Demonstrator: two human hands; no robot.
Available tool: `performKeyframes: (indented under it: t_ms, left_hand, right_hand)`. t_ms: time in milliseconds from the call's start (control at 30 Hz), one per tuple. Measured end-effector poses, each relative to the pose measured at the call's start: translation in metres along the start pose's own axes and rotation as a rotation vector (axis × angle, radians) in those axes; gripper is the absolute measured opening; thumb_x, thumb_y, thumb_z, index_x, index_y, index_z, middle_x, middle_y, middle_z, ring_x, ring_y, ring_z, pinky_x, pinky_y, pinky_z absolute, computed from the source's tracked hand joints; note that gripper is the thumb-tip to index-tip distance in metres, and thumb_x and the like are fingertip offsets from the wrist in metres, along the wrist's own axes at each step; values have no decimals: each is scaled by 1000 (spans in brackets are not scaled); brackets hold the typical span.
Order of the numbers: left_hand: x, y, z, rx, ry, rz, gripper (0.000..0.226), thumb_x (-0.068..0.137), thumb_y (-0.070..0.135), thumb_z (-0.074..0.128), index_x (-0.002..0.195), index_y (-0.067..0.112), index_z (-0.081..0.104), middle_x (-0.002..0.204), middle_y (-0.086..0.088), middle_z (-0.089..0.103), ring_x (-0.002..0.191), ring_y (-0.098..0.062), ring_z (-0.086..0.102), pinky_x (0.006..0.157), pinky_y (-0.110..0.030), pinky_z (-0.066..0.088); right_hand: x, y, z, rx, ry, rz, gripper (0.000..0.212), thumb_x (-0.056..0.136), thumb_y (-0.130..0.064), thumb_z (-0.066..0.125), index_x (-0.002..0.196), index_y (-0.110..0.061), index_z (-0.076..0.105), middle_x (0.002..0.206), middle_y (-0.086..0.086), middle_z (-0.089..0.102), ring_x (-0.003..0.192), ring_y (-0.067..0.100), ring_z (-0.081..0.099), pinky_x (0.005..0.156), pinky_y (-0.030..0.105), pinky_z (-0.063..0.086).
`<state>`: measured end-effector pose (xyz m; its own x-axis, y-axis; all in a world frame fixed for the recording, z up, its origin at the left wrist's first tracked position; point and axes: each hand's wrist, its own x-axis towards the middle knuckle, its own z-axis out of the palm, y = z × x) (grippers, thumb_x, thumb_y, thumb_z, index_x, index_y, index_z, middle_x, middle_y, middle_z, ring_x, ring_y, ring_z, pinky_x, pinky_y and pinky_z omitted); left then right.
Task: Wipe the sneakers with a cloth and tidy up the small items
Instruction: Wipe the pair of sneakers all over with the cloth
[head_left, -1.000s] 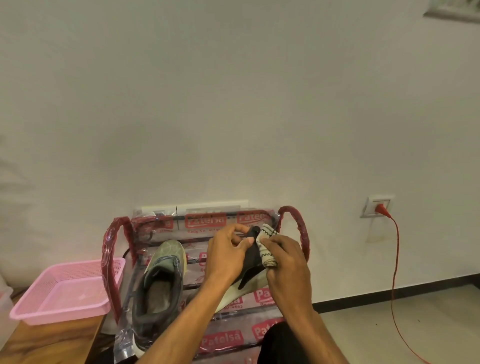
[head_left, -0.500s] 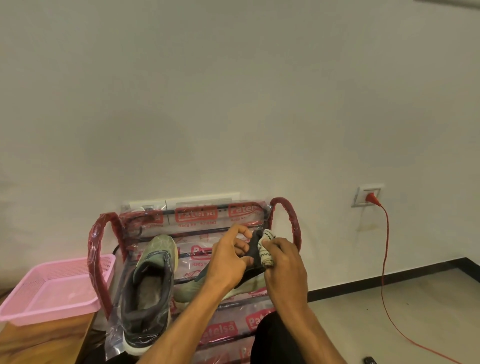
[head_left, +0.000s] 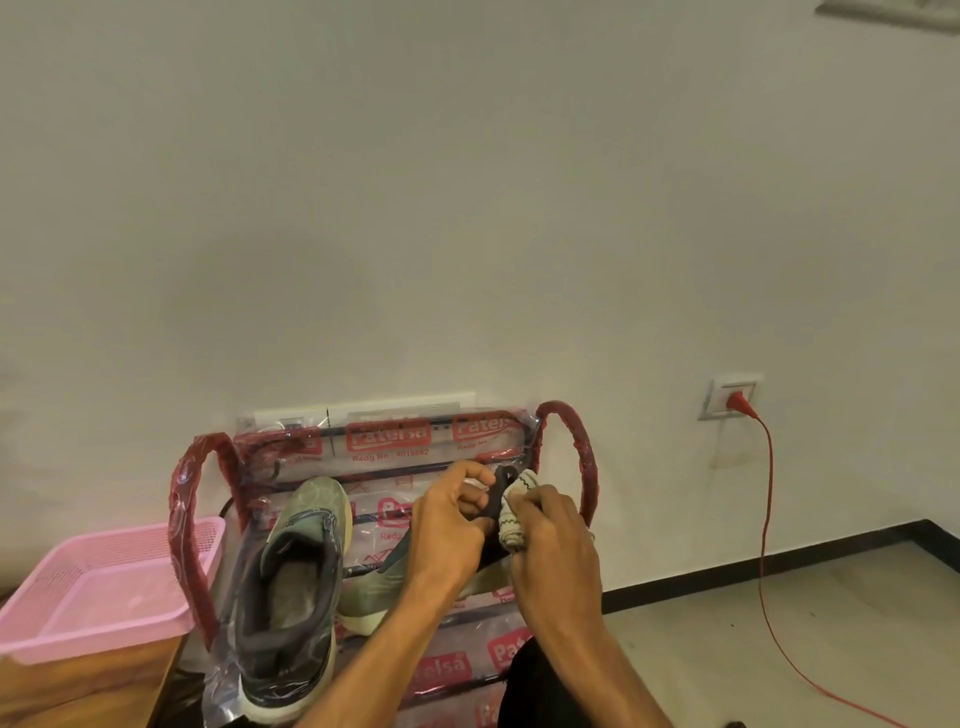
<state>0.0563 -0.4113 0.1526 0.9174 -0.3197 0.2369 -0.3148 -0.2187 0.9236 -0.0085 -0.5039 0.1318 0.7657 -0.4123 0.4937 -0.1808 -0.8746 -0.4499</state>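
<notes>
Our left hand curls its fingers round the dark edge of a green sneaker in front of the rack. Just to its right, our right hand grips a bunched pale cloth, pressed against that edge. A second sneaker sits left of both hands, and a pink basket further left.

A plastic-wrapped shoe rack is seen standing against the wall, and one grey-green sneaker is laid along its left side, toe toward the back edge. Just left, a pink basket is carried on a wooden table.
</notes>
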Motion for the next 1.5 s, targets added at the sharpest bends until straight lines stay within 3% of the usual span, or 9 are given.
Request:
performKeyframes:
  t_ms: [200,367,500,633,800,967,1167,1300,1500]
  left_hand:
    - [-3,7,-1,-20,-45,-42,51,71,-19,69,95,25,63,83,-5,62,72,-10,59,56,-11,48]
    - [8,6,-12,-58,-11,-73,54,68,-18,72,107,19,69,80,-2,65,70,-11,62,61,-16,51]
    - [1,8,-10,-69,-46,-72,59,69,-20,71,115,18,68,78,-1,62,65,-4,57,59,-12,50]
    - [5,6,-18,-100,-5,-65,57,71,-19,70,115,17,68,73,4,62,59,2,58,60,-12,49]
    - [0,3,-13,-109,-9,-73,56,71,-20,70,116,15,69,77,-1,63,69,-9,59,64,-17,53]
    - [6,1,-19,-148,34,-64,55,72,-18,70,110,21,70,77,-1,64,70,-10,60,66,-17,53]
    - [0,4,-15,-215,-25,-66,59,70,-19,72,111,23,71,80,-4,63,76,-14,59,69,-18,54]
    - [10,14,-25,-267,-57,-25,64,70,-16,74,107,36,67,84,-9,67,78,-16,61,73,-20,55]
    - [12,23,-34,-298,-48,29,66,70,-17,73,116,31,67,87,-6,69,80,-13,64,72,-17,53]
  right_hand:
    - [15,9,-1,-14,32,54,44,82,-5,72,124,-15,64,119,1,61,107,18,58,92,32,52]
    - [-2,4,3,35,50,-95,56,60,7,82,111,-9,69,108,5,66,97,22,64,80,34,57]
    - [13,4,5,20,85,8,47,68,7,78,111,-11,69,108,2,64,98,21,62,81,36,58]
    - [-1,-10,2,21,101,-127,52,59,7,83,107,-8,71,102,5,66,92,21,64,77,34,58]
    - [14,-5,3,-4,73,-34,42,68,4,79,106,-12,71,104,4,66,95,21,64,80,36,58]
    - [-3,-14,-4,-1,101,-164,48,58,0,86,102,-11,72,96,2,66,87,18,63,72,31,57]
    - [33,15,-22,-77,3,46,16,84,-5,66,95,-15,72,99,0,64,84,13,55,74,31,54]
    - [40,17,-47,48,130,129,20,85,-2,67,101,-13,72,104,4,65,88,17,56,76,29,51]
    - [35,-7,-60,77,107,38,22,86,-6,67,106,-14,71,106,-1,63,88,10,51,78,25,48]
